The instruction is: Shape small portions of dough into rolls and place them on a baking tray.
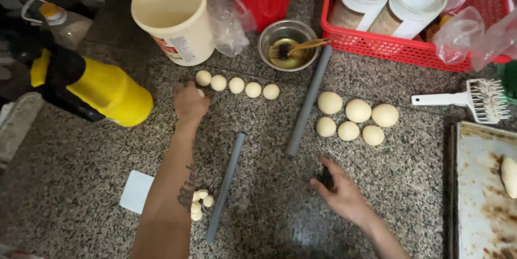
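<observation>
Forearms reach up from the bottom edge over a speckled grey granite tabletop [97, 183]. Left hand [189, 103] lies palm down, fingers curled over something small at its tip; a pale bit of dough shows at its right edge, but whether it truly grips cannot be told. Just beyond that hand runs a row of five small round cream dough balls [236, 85], the leftmost nearly touching the fingers.

Right hand [341, 194] rests open, fingers spread, on the tabletop; a small dark object [326, 178] sits under its fingertips, too unclear to identify.

Between the two hands lies a short grey plastic rolling rod [226, 186], angled. Left of that rod, beside the left forearm, a cluster of tiny dough pieces [199, 204] and a white flat plastic scraper [135, 191].

Beyond the right hand, a longer grey rod [308, 100] runs diagonally. To its right, six larger round dough balls [355, 119] sit in two rows.

Further off from the left hand: a cream plastic bucket [172, 16], a yellow bottle with black top [102, 92]. A small steel bowl of oil with a brush [287, 44] stands at the long rod's far end. Far right of the right hand: red mesh basket of lidded jars [398, 49], white roller tool [474, 99], stained metal baking tray [479, 194].
</observation>
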